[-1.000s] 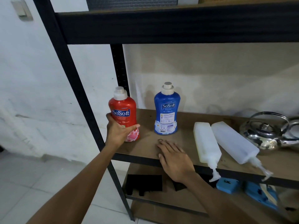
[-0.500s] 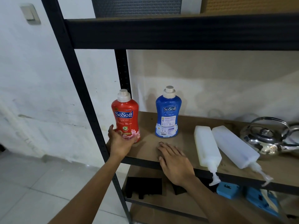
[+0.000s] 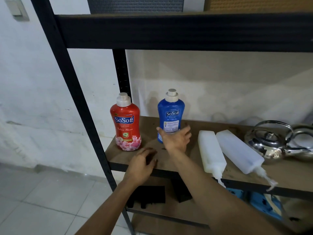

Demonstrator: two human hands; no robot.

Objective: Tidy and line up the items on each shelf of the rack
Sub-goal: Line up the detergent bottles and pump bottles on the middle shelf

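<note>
Right hand (image 3: pixel 175 140) reaches for the blue bottle (image 3: pixel 171 114), upright toward the shelf's (image 3: pixel 279 173) back edge, grip spread wide and empty, likely to draw it level with the red bottle (image 3: pixel 127 122) near the front left corner, while the left hand (image 3: pixel 142 165) hovers at the front edge, grip loose, holding nothing.

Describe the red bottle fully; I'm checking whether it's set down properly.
The red bottle looks like glossy plastic, with a white cap and a SoSoft label above pink blossoms. It stands upright, label forward, at the left end of the wooden shelf. Nothing touches it; the left hand is just in front, apart.
</note>
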